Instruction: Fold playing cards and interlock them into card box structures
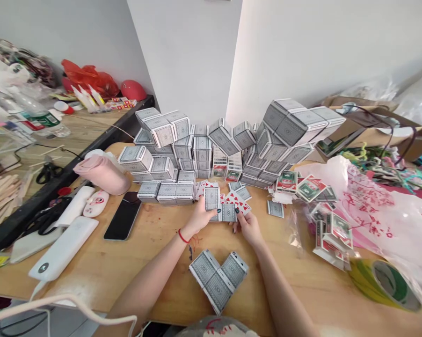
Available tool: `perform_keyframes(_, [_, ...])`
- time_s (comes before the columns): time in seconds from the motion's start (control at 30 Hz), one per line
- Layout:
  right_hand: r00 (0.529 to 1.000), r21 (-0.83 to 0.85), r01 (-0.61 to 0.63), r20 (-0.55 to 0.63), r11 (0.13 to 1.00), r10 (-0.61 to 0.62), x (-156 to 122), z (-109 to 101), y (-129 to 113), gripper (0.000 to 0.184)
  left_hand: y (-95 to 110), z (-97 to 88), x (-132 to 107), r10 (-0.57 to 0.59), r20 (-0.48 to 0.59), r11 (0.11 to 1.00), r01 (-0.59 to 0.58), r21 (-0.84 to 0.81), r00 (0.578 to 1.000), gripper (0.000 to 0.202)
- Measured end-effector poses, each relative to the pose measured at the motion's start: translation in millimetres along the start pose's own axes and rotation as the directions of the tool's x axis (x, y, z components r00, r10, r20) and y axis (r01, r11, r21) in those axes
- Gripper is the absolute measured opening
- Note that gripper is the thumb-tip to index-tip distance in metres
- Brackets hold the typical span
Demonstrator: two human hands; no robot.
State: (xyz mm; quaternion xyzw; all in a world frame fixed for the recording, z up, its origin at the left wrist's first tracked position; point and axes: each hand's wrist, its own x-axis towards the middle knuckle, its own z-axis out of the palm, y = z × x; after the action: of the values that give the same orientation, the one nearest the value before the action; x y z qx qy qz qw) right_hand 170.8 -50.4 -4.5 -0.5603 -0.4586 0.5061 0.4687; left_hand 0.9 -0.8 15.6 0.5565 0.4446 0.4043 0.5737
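Note:
My left hand (199,216) grips a playing card (211,198) whose patterned grey back faces me, the thumb laid across its lower edge. Beside it, my right hand (248,224) pinches another back-up playing card (229,212) at its right side. Face-up heart cards (238,201) lie fanned just behind my fingers. Close to my body rests a heart-shaped block made of card stacks (216,283). Behind my hands, many similar card blocks (202,152) are piled in a wall, with more stacked at the right (291,124). A loose card (275,208) lies right of my right hand.
A black phone (123,216), a white power bank (63,249) and a pink roll (102,172) lie at left. To the right are card boxes (337,234), yellow-green tape (384,284) and a pink plastic bag (365,206). Scissors (48,171) lie on the side table.

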Motion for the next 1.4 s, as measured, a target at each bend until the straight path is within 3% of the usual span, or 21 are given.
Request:
perform_keyframes(0.17, [0.996, -0.101, -0.036, 0.082, 0.994, 0.044, -2, 0, 5, 0.046, -5, -4.3, 1, -0.010, 0.035, 0.996, 0.006, 0.094, 0.999, 0.039])
perform_keyframes(0.3, [0.995, -0.139, -0.058, 0.068, 0.989, 0.068, -2, 3, 7, 0.046, -8, -3.9, 2, -0.047, 0.058, 0.997, 0.043, 0.070, 0.997, 0.047])
perform_keyframes(0.47, [0.998, 0.038, -0.022, -0.052, 0.999, 0.024, -2, 6, 5, 0.041, -7, -3.2, 4, -0.053, 0.011, 0.998, 0.053, -0.042, 0.999, 0.055])
perform_keyframes(0.63, [0.983, 0.220, 0.063, -0.185, 0.973, -0.022, -8, -5, 5, 0.033, -9, -10.2, 4, -0.094, -0.022, 0.987, 0.090, -0.134, 0.995, 0.058])
perform_keyframes(1.1, [0.996, 0.248, 0.035, -0.090, 0.968, -0.013, -15, -13, 7, 0.027, -11, -12.7, 2, -0.067, -0.021, 0.980, 0.062, -0.190, 0.998, 0.057])
perform_keyframes(1.27, [0.993, 0.259, 0.031, -0.121, 0.965, 0.000, -15, -16, 5, 0.027, -10, -13.3, 2, -0.065, -0.015, 0.979, 0.061, -0.195, 0.998, 0.057])
perform_keyframes(1.4, [1.000, 0.216, -0.029, 0.014, 0.976, 0.026, -17, -20, -1, 0.027, -10, -13.8, 1, -0.056, -0.005, 0.980, 0.054, -0.190, 0.998, 0.058])
